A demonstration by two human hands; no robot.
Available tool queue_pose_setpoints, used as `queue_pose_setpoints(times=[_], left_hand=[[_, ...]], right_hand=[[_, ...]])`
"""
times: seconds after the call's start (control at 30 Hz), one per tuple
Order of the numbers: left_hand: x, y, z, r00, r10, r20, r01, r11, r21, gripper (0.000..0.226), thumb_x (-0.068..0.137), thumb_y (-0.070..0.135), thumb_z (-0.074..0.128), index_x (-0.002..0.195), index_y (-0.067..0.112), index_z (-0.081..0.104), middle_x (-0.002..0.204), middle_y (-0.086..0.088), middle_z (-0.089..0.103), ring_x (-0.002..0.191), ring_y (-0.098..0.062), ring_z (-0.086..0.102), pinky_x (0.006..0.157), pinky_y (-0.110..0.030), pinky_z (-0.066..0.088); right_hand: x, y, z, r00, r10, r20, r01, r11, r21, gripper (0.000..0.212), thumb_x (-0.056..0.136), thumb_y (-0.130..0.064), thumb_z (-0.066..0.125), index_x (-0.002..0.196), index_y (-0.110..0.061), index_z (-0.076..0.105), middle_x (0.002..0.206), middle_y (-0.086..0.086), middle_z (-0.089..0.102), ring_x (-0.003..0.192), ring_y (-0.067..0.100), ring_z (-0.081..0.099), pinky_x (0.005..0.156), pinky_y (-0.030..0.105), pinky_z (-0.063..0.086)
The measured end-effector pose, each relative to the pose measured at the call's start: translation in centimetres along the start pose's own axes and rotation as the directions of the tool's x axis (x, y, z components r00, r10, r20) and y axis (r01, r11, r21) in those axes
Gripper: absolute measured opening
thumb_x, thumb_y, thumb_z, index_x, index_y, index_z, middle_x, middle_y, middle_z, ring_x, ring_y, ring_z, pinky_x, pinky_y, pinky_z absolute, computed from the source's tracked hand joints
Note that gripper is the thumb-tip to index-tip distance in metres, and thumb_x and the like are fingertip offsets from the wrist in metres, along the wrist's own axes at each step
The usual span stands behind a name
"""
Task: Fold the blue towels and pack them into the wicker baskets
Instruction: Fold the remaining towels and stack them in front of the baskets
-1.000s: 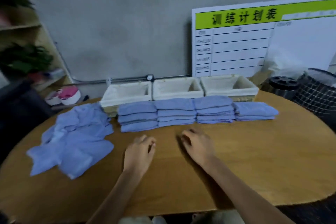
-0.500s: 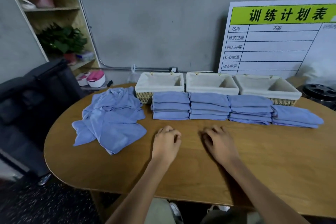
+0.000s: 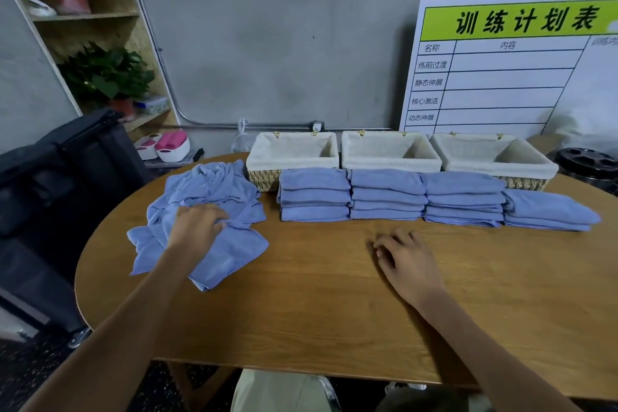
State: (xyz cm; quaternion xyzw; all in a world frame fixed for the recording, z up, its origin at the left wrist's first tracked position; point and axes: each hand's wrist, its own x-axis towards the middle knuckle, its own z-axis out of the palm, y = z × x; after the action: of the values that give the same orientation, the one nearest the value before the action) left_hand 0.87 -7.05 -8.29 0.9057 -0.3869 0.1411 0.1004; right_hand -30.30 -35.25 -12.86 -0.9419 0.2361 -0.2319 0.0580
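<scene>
Reaching: the left hand (image 3: pixel 197 227) has left its spot on the bare wood, where it lay half a second ago, and now sits on the loose towel heap (image 3: pixel 204 211) near the left end of the surface (image 3: pixel 334 294).
Left grip: fingers curled into the cloth and bunching a fold of it; earlier they lay loosely curled on the wood and held nothing.
Right grip: the right hand (image 3: pixel 406 261) rests palm down on the wood, fingers loosely bent, holding nothing, in much the same place and pose as before, just in front of the folded stacks.
Loose towels: a crumpled blue heap, spread from the left basket's corner toward the near left edge, its outline little changed.
Folded towels: four stacks (image 3: pixel 388 194) in a row touching side by side along the far edge, as before; the rightmost is the lowest.
Baskets: three wicker baskets (image 3: pixel 389 150) with pale cloth liners stand in a row right behind the stacks, no towels showing inside them.
Behind: a white board with a green header (image 3: pixel 515 70) leans on the wall at the far right; a shelf with potted plants (image 3: pixel 107 73) stands off the far left end.
</scene>
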Motion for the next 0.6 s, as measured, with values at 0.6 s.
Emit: queue_pose_setpoints(times=[0.6], left_hand=[[-4.2, 20.4, -3.4, 0.899, 0.264, -0.350, -0.413, 0.780, -0.470, 0.035, 0.102, 0.048, 0.040, 0.105, 0.025, 0.066, 0.093, 0.009, 0.067, 0.081, -0.012, 0.064, 0.064, -0.038, 0.051]], right_hand=[[1.8, -5.2, -6.3, 0.966, -0.222, -0.134, 0.257, 0.751, 0.609, 0.040, 0.096, -0.048, 0.058, 0.130, -0.028, 0.058, 0.132, -0.016, 0.058, 0.124, 0.001, 0.050, 0.101, 0.023, 0.040]])
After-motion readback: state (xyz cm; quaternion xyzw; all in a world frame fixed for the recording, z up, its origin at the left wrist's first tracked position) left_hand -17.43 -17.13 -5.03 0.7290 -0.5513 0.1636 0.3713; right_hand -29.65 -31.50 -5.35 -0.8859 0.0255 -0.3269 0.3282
